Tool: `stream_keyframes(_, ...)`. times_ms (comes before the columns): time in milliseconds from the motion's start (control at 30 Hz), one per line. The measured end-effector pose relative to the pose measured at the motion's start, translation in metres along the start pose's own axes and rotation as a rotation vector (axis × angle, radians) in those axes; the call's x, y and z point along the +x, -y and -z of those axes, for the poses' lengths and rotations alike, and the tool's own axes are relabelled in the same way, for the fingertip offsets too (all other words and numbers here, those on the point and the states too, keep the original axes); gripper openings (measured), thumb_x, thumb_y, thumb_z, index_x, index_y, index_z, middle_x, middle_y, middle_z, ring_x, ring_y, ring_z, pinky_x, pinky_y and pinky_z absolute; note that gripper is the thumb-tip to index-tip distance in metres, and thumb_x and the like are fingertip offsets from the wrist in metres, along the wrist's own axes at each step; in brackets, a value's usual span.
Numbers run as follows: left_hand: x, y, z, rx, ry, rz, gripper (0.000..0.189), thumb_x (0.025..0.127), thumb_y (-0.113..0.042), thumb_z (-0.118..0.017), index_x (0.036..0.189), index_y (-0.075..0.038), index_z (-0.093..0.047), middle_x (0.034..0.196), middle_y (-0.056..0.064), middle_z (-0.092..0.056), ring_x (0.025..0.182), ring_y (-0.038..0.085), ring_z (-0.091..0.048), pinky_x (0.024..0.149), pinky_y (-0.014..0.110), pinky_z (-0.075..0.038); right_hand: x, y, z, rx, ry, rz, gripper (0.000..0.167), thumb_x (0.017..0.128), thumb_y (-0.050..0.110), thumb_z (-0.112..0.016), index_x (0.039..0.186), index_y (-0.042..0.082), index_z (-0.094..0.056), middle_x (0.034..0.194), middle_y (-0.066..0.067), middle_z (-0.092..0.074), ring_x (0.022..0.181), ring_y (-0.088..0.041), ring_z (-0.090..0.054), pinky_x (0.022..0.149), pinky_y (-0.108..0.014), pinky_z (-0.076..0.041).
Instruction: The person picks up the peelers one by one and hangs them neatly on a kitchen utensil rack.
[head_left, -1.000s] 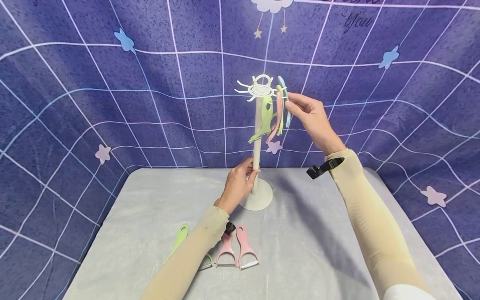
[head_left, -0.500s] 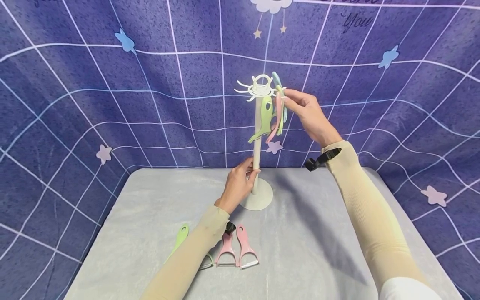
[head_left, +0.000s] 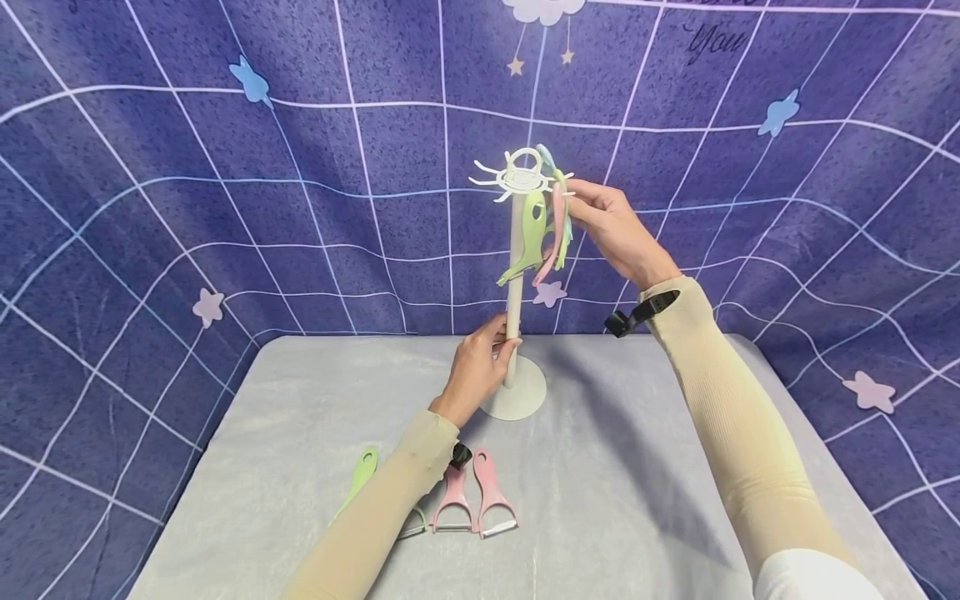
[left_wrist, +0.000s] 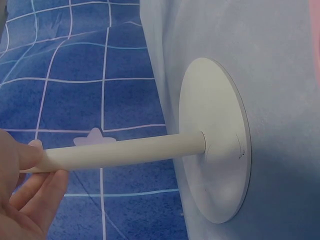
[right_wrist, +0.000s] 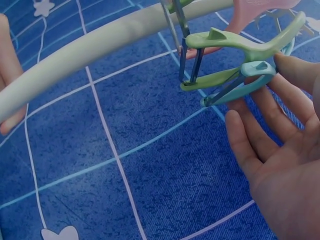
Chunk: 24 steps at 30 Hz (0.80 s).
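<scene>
Head view: right hand [head_left: 618, 229] pinches blue peeler [head_left: 545, 156], now nearer the pole [head_left: 514, 300] the left hand [head_left: 474, 367] grips.

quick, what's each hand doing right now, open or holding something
Left hand: closed, holding the white pole.
Right hand: closed, holding the light blue peeler between thumb and fingers.
</scene>
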<state>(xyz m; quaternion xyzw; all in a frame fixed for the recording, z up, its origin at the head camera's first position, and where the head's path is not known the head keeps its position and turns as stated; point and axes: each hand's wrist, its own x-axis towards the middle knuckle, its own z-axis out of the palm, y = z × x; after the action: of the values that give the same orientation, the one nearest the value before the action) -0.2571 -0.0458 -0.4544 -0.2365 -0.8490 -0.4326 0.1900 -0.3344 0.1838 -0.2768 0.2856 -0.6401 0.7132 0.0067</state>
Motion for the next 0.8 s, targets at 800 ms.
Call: stream_keyframes(800, 0.0003, 0.0002, -0.0010, -0.004, 0.000, 0.004, 0.026, 0.103, -0.009, -0.074, 0.127, -0.003, -0.067, 0.114, 0.012, -0.077, 0.106, 0.025, -0.078, 0.093, 0.031, -0.065, -0.0030, -0.0017, 0.0026, 0.011, 0.046, -0.036, 0.024, 0.111, 0.012, -0.059, 0.121, 0.011, -0.080, 0.131, -0.001, -0.072, 0.145, -0.022, -0.048, 0.129, -0.035, -0.032)
